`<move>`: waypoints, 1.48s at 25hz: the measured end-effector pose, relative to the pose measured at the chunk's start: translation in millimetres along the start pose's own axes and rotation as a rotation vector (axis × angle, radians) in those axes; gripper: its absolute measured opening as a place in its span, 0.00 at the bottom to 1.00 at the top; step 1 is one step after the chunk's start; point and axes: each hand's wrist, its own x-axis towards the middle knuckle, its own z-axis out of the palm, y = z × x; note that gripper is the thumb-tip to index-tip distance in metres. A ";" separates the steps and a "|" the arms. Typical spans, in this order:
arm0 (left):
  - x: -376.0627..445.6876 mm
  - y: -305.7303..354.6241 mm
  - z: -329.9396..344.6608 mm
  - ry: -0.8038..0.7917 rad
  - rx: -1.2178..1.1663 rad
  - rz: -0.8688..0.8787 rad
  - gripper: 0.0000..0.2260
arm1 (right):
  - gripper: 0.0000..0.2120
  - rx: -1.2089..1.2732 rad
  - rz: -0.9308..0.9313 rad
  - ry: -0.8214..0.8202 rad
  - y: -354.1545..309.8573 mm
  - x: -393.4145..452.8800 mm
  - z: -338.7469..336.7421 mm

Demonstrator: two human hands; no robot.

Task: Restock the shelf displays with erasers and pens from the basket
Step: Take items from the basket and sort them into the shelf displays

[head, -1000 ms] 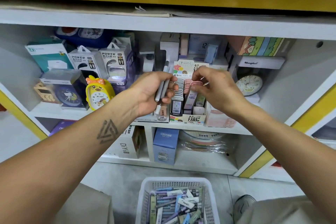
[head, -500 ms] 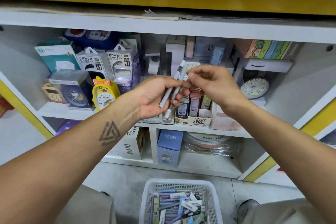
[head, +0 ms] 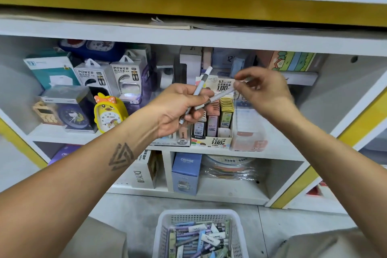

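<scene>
My left hand (head: 178, 109) is closed around a pale blue-grey pen (head: 202, 80) that sticks up past my fingers, in front of the middle shelf. My right hand (head: 266, 92) pinches the upper end of a second grey pen (head: 222, 95), whose lower end still lies across my left fingers. Behind both hands stands a cardboard display box of pencil-lead cases (head: 213, 130) marked 0.7 HB. On the floor below sits a white plastic basket (head: 167, 222) filled with several pens and erasers (head: 201, 236).
The shelf holds power bank boxes (head: 127, 77), a yellow duck alarm clock (head: 109, 113), a boxed blue clock (head: 69, 109) and a pink-white box (head: 249, 130). Below are a blue CRUHRE box (head: 186, 172) and a DIY box (head: 144, 172). My knees flank the basket.
My right hand left the lead display, took the top of one pen in my left hand and has drawn it out to the right. Both hands rose slightly.
</scene>
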 end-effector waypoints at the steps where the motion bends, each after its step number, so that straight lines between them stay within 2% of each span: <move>1: 3.3 -1.0 5.7 0.005 -0.002 0.015 0.12 | 0.08 -0.290 -0.210 0.004 4.0 -3.4 -4.2; 3: 10.0 -3.8 16.9 0.000 -0.016 0.028 0.12 | 0.10 -0.541 -0.534 -0.079 7.5 -8.7 -8.4; 5: 16.2 -6.9 26.8 -0.037 -0.033 0.031 0.10 | 0.12 -0.556 -0.652 -0.185 9.1 -12.7 -7.0; 6: 18.5 -8.0 30.7 -0.055 -0.045 0.031 0.09 | 0.10 -0.555 -0.674 -0.181 9.8 -12.4 -6.1; 8: 21.9 -9.6 36.4 -0.054 -0.069 0.025 0.10 | 0.06 -0.533 -0.618 -0.103 17.0 -9.5 -9.8; 10: 24.8 -11.5 36.5 -0.016 -0.065 0.019 0.14 | 0.08 -0.398 -0.333 -0.016 30.4 -0.5 -16.4; 11: 26.4 -13.5 36.0 0.001 -0.057 0.011 0.15 | 0.10 -0.342 -0.188 0.002 38.1 2.9 -19.1; 13: 29.0 -17.3 35.3 0.018 -0.031 -0.006 0.17 | 0.18 -0.339 -0.090 0.008 51.0 5.7 -22.3; 16: 33.5 -22.9 35.7 0.021 0.003 -0.023 0.17 | 0.27 -0.314 -0.139 -0.019 59.4 8.1 -18.7; 21: 44.3 -29.5 38.3 0.025 0.021 -0.034 0.17 | 0.12 -0.279 -0.247 0.117 70.0 21.7 3.1; 24: 48.8 -33.0 36.6 0.028 0.020 -0.038 0.17 | 0.08 -0.252 -0.261 0.128 73.2 26.9 13.3; 34: 45.8 -32.0 30.4 0.031 0.021 -0.052 0.17 | 0.07 -0.273 -0.191 0.065 86.1 28.0 24.7; 37: 43.3 -31.1 32.3 0.022 0.031 -0.061 0.17 | 0.14 -0.409 -0.201 -0.048 86.7 28.8 25.6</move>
